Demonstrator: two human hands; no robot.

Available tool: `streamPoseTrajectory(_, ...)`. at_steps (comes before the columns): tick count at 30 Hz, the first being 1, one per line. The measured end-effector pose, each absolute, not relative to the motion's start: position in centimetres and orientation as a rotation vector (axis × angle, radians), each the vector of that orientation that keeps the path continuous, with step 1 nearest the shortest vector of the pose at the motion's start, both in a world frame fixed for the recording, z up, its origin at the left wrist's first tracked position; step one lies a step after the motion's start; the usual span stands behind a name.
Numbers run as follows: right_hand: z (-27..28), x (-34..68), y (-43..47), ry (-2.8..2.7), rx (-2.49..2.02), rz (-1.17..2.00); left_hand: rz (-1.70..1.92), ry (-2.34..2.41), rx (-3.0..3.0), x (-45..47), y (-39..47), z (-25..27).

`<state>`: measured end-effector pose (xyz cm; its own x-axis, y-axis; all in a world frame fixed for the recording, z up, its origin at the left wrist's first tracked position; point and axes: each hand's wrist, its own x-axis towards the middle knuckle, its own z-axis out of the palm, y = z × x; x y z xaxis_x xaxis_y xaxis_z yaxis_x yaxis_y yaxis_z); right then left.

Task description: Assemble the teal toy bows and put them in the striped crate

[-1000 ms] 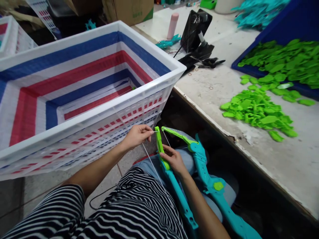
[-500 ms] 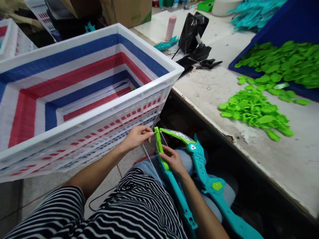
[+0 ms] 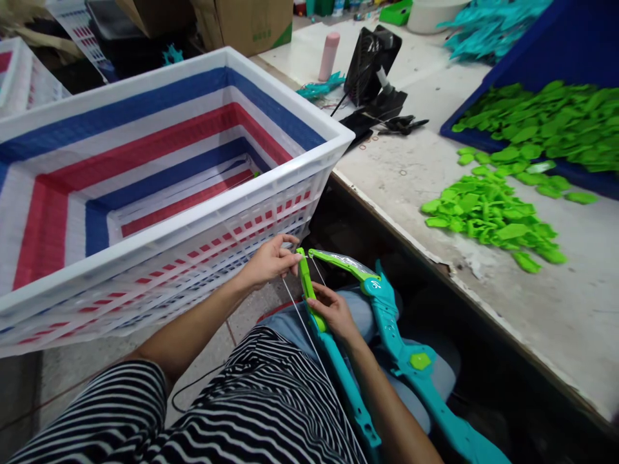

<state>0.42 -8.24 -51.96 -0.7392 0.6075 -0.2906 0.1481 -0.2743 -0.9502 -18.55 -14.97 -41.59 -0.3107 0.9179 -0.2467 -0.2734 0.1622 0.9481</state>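
We note left hand point(image 3: 271, 261) pinching string point(image 3: 300, 314) at tip of green part point(image 3: 306, 280); right hand point(image 3: 337, 314) clamped on green part, lower.

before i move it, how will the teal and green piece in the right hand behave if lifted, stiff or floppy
The teal and green piece is probably stiff, with no visible sag beyond the right hand. It looks light for its length, being slim with openings near its visible lower end. Its smooth-looking surface might be slippery.
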Motion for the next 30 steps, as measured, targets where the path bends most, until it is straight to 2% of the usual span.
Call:
streamPoseTrajectory(3,-51.2,0.4,-8.3,-1.858,-0.853,1.872,1.367,1.272,0.643,-18.7,-14.5,-41.7)
streamPoseTrajectory(7,-47.8,-0.9,-7.3,-2.083,-0.714,1.288,1.365,1.226,0.63,-18.9,-14.3,-41.9)
streamPoseTrajectory(10,-45.2,-2.8,-6.4,-2.07,-0.607,1.057,1.369,1.194,0.627,-18.8,-14.5,-42.0)
streamPoseTrajectory(15,-43.9,-5.2,-6.0,-2.063,-0.403,1.063,1.376,1.159,0.628,-18.9,-14.8,-42.2)
streamPoseTrajectory(30,-43.7,-5.3,-5.6,-1.987,-0.401,1.239,1.339,1.113,0.638,-18.6,-14.7,-41.9)
